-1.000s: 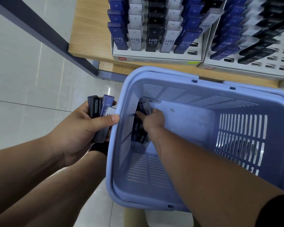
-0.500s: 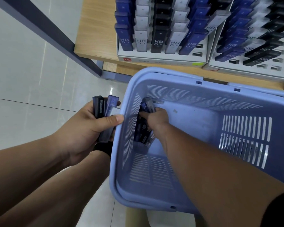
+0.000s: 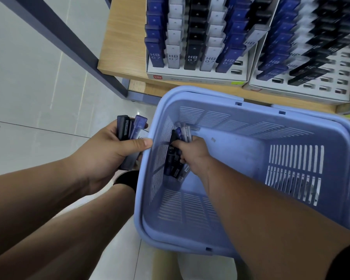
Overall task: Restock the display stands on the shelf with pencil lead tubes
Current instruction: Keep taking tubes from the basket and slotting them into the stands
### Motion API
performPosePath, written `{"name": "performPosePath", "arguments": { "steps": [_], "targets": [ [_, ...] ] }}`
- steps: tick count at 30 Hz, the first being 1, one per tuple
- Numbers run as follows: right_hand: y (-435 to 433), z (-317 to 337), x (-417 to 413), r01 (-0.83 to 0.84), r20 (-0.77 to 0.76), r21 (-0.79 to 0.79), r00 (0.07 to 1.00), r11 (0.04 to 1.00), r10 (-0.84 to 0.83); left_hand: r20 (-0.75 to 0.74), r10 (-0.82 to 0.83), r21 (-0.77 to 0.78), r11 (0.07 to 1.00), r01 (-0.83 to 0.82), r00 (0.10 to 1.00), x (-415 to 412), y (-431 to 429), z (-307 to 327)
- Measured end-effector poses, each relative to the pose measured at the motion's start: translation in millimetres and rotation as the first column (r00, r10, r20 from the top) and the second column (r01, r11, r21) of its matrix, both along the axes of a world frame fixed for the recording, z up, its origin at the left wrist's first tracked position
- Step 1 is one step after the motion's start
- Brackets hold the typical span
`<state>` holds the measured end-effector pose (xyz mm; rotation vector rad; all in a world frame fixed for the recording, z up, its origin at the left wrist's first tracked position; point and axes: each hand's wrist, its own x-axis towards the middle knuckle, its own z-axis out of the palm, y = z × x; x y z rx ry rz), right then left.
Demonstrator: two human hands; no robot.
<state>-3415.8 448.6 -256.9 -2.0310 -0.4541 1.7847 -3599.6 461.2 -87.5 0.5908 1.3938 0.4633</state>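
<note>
Right hand (image 3: 192, 152) grip pinches a bunch of pencil lead tubes (image 3: 175, 158) against the basket (image 3: 200, 92) wall, barely moved since a second ago, so still gathering. Left hand (image 3: 109, 152) clamps spare tubes (image 3: 129, 134) outside. Display stands (image 3: 196, 77) on shelf (image 3: 125, 47) not yet fed.

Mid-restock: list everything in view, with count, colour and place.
Basket: one, light blue, in front of the shelf.
Tubes in the basket: a bundle, dark and clear, count unclear, against its left wall.
Tubes outside the basket: a few, dark blue and black, left of it.
Display stands: two, white, side by side on the shelf, holding blue, white and black tubes.
Shelf: one, wood, top.
Floor: pale tiles, left.
Left hand: holds the outside tubes.
Right hand: inside the basket, grips the bundle.
</note>
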Motion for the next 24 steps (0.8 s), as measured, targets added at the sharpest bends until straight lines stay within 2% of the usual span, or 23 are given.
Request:
{"name": "performPosePath", "arguments": {
  "steps": [5,9,14,19,21,24],
  "targets": [
    [-18.0,43.4,12.7,0.005,-0.107,0.027,0.994,1.0,-0.003,-0.062,0.062,0.062,0.996,-0.058,0.996,9.6,2.1,15.7],
    [-22.5,99.3,29.2,0.042,-0.206,0.074,0.978,0.996,-0.026,-0.113,0.042,0.176,0.984,-0.021,0.993,19.6,5.7,43.5],
    [-21.8,192.2,51.9,0.019,-0.285,0.208,0.958,0.978,0.041,-0.031,-0.014,0.226,0.974,0.021,0.999,45.5,-3.7,87.2],
    [-35.0,282.3,79.9,0.004,-0.286,0.337,0.953,0.941,0.098,0.245,-0.053,0.1,0.995,0.03,0.968,89.5,-31.7,137.6],
    [-44.4,308.4,93.4,0.002,-0.234,0.372,0.968,0.928,0.092,0.276,-0.029,0.082,0.997,0.006,0.961,109.8,-43.0,157.4],
    [-59.8,336.3,114.5,0.016,-0.19,0.394,0.98,0.919,0.064,0.24,-0.033,0.091,0.996,0.012,0.97,137.6,-60.0,180.4]
  ]
}}
